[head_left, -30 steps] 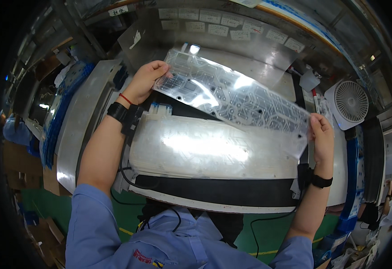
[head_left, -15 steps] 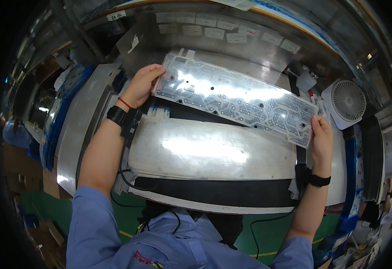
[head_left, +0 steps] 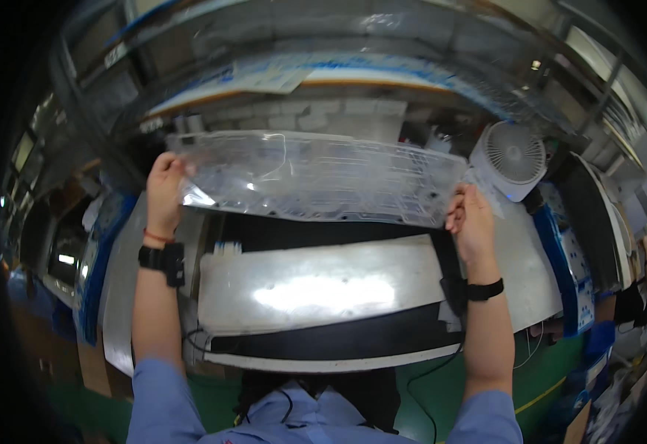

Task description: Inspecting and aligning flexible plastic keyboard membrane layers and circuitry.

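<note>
A clear, flexible keyboard membrane sheet (head_left: 323, 181), printed with fine circuit lines, is stretched between my two hands above the bench. My left hand (head_left: 165, 196) is closed on its left end, the fingertips smeared by motion. At the opposite end, my right hand (head_left: 474, 222) grips the lower right corner, thumb and fingers curled against the edge. Below the sheet, nearer to me, lies a stack of similar flat translucent sheets (head_left: 316, 288) with a bright glare across its top. Small tabs (head_left: 227, 248) stick out at the stack's upper left corner.
The stack rests on a black mat (head_left: 338, 325) on the bench. A white fan (head_left: 514, 155) stands at the back right. Blue-edged stacks (head_left: 571, 274) flank the bench, and a shelf edge (head_left: 368, 80) crosses behind. Black cables hang near both wrists.
My hands have swung the membrane sheet from a slant to nearly level, the right end rising and the left end dropping. The head view has tilted up, showing more of the shelf.
</note>
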Tool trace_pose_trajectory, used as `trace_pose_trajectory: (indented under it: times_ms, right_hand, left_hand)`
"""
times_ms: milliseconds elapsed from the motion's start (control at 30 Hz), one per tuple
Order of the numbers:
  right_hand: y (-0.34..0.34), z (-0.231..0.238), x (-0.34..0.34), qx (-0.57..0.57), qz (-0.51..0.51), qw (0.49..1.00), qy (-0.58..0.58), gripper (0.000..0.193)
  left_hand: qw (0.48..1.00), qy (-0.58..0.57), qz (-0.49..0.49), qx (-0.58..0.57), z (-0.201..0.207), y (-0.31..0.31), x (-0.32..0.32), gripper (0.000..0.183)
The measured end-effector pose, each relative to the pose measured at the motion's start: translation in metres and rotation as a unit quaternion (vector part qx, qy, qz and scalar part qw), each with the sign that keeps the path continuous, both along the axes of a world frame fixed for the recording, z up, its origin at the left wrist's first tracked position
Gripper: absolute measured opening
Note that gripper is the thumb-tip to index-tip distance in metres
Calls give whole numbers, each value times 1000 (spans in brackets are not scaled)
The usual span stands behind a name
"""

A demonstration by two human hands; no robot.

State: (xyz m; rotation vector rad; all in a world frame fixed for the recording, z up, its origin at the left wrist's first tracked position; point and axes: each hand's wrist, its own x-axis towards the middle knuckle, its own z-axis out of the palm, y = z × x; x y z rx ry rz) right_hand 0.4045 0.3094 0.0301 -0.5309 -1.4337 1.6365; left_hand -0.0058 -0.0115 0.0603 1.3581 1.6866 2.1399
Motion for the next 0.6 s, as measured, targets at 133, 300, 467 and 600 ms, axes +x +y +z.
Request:
trace_pose_trajectory:
  times_ms: [133, 300, 467, 600]
  right_hand:
    - [8, 0, 5, -17, -44, 999, -15, 40]
    - [10, 0, 7, -23, -44, 999, -21, 42]
    - [10, -2, 11, -42, -55, 998, -1, 43]
    - [13, -4, 12, -56, -63, 996, 24, 45]
  left_hand:
    - [994, -19, -66, 89, 59, 14, 24, 13]
    - [979, 116, -97, 135, 139, 61, 77, 11]
    - [959, 222, -98, 146, 186, 111, 119, 11]
    - [954, 246, -115, 129, 209, 125, 147, 11]
